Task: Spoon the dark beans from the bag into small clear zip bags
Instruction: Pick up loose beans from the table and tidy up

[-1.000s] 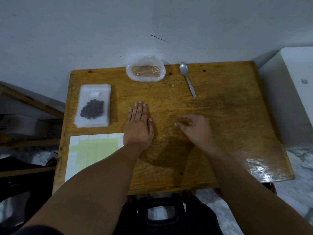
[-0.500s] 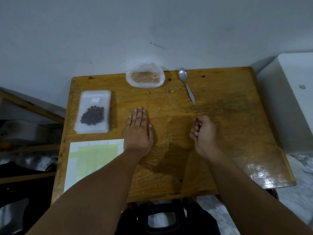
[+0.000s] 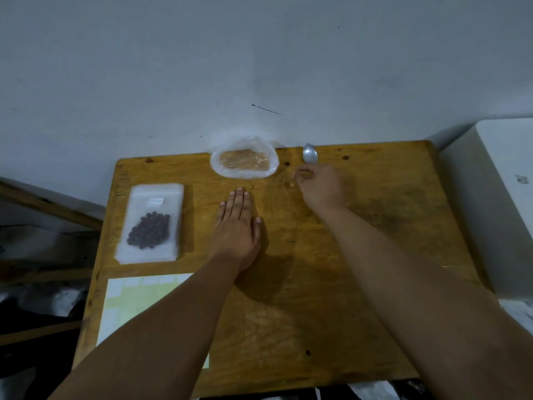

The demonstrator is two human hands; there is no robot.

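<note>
The wooden counter (image 3: 375, 255) holds all the things. The left hand (image 3: 238, 229) lies flat on it near the middle, with its fingers (image 3: 239, 197) straight and holding nothing.

At the left side lies a flat pile of small clear zip bags (image 3: 150, 197). They look thin, light and slippery, so I think they will slide and flop. It may be best to pinch the top one by its open edge and hold the mouth wide.

At the back edge, by the wall, sits the bag (image 3: 244, 160). It is soft, crinkly plastic with its mouth open and something brown inside. It will likely sag, so hold its rim.

The right hand (image 3: 320, 184) is just in front of the spoon (image 3: 310, 153), at the back beside the bag. Its fingers (image 3: 302, 171) are curled. The handle is hidden under the hand, so I cannot tell if it has hold of it. The spoon is shiny, hard and stiff. The handle is the place to grab it.

Some dark beans (image 3: 148, 233) sit in a heap in the top zip bag. They are small and round, so they may roll off a tipped spoon.
</note>
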